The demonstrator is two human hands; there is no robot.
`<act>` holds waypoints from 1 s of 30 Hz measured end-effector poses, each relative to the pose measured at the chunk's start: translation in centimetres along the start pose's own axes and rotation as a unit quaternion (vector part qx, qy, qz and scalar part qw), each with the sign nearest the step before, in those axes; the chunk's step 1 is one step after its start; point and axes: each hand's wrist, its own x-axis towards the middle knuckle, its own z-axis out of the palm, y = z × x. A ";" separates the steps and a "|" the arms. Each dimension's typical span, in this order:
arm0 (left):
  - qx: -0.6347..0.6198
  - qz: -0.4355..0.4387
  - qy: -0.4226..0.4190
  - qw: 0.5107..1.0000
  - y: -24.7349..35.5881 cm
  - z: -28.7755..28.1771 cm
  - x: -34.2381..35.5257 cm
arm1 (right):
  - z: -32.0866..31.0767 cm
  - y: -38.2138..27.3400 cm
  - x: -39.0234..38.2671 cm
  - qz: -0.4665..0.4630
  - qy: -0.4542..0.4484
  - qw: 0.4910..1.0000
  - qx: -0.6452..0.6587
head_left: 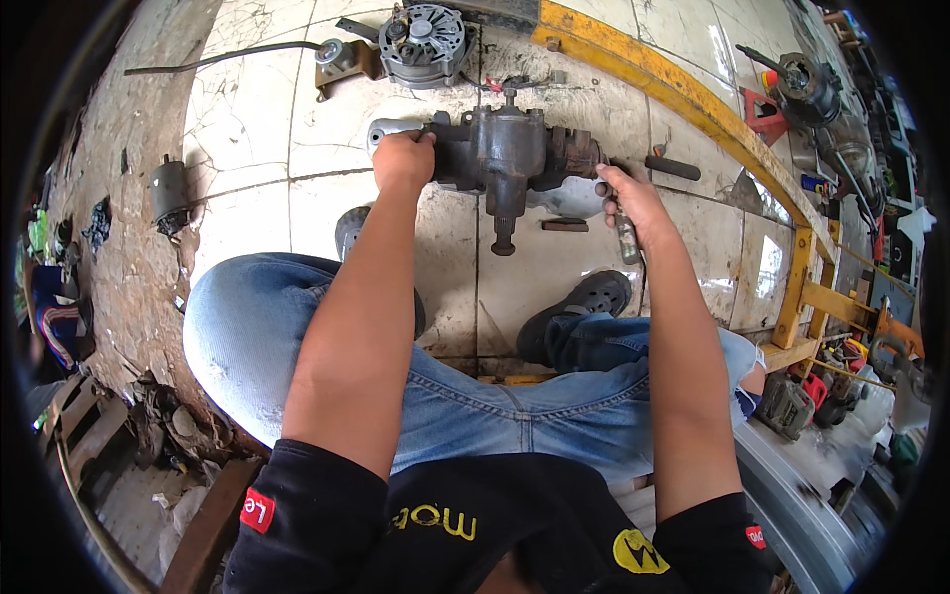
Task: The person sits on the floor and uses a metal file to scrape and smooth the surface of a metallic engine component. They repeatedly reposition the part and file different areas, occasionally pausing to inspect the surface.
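Observation:
A dark, greasy steering gearbox (509, 148) lies across in front of me, a splined shaft pointing toward me. My left hand (404, 161) is closed on its left end. At the gearbox's right end my right hand (638, 206) is closed round a worn, thick tool handle (626, 241), with the thumb reaching to the gearbox's end. The tool's working end is hidden, so its kind does not show. Under the gearbox a silvery metal piece (574, 198) shows in part. Near my right hand lies a dark cylindrical bar (673, 167).
Beyond the gearbox sit an alternator (424, 45) and a bracketed part with a long rod (336, 59). A dark cylinder (169, 193) stands to the left. A yellow steel frame (683, 84) curves along the right, with a red stand (763, 117) behind it. A small flat block (564, 226) lies nearer me.

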 end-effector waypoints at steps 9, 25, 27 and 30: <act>0.029 0.029 0.008 0.999 -0.4 0.2 0.4 | -2.8 0.8 -0.1 -0.031 0.030 0.942 -0.333; 0.026 0.023 0.022 0.999 0.1 -0.3 -0.6 | 0.1 -0.8 1.7 -0.107 0.091 0.791 -0.596; 0.009 0.003 0.009 1.000 0.8 -0.6 -1.2 | -1.4 -1.4 2.0 -0.117 0.104 0.792 -0.590; 0.005 0.000 0.000 1.000 1.0 -0.7 -1.3 | -1.2 -1.7 1.6 -0.092 0.122 0.792 -0.591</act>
